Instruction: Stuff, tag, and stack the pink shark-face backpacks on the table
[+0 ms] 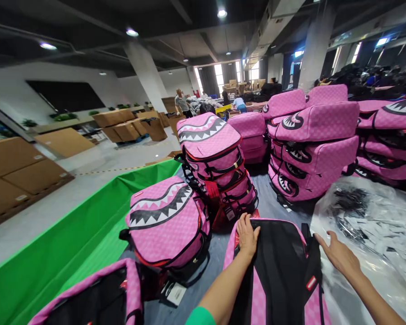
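Note:
My left hand (247, 235) lies flat on the top edge of a pink checkered backpack (274, 275), which rests with its black back panel upward. My right hand (338, 258) hovers open to the right of that backpack, its fingers spread, close to a black shoulder strap (307, 257). It is over a clear plastic sheet (375, 230) and holds nothing. Another pink backpack with a shark-mouth print (165, 221) lies just left of my left hand. A third one (101, 298) shows its black back at the bottom left.
A stack of shark-print backpacks (209, 144) stands straight ahead, with larger stacks (311, 144) to the right. A green-lined bin (71, 225) runs along the left. Cardboard boxes on pallets (16, 180) fill the far left, and people (182, 103) work in the background.

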{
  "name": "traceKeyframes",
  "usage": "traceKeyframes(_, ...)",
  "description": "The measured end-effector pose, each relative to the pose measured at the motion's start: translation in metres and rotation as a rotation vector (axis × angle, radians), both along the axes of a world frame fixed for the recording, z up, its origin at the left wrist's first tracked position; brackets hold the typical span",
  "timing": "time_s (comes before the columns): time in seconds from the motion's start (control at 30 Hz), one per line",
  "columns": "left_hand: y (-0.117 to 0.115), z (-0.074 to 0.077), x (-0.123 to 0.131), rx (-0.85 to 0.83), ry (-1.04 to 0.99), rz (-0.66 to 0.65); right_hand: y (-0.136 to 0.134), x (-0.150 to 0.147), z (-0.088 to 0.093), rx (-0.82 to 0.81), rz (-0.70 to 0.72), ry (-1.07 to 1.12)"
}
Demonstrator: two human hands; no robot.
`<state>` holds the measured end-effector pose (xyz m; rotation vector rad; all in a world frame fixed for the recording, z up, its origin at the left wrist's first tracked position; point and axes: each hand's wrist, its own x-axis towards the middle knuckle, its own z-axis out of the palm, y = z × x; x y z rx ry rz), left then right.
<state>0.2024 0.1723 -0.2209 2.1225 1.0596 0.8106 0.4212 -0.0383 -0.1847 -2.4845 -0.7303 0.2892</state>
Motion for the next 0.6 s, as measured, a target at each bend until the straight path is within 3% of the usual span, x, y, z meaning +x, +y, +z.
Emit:
traceKeyframes(0.07,-0.010,0.010,0.009,0.058,0.011,-0.151,0.022,0.011,0.007,-0.004,-0.027,0.038)
traceKeyframes(0.17,-0.031,0.023,0.031,0.112,0.009,-0.439,0.036,-0.005,0.014,0.099,0.027,0.001)
traceKeyframes(0.27,-0.047,0.026,0.062,0.168,-0.023,-0.690,0.021,-0.039,0.021,0.265,0.096,-0.066)
traceKeyframes(0.37,-0.049,0.017,0.088,0.119,-0.040,-0.916,-0.004,-0.077,0.025,0.407,0.167,-0.077)
traceKeyframes(0.47,-0.043,0.003,0.101,0.012,-0.028,-0.958,-0.019,-0.112,0.028,0.460,0.149,-0.077)
traceKeyframes(0.6,-0.038,-0.008,0.099,-0.048,-0.067,-0.833,-0.025,-0.144,0.036,0.466,0.127,-0.139)
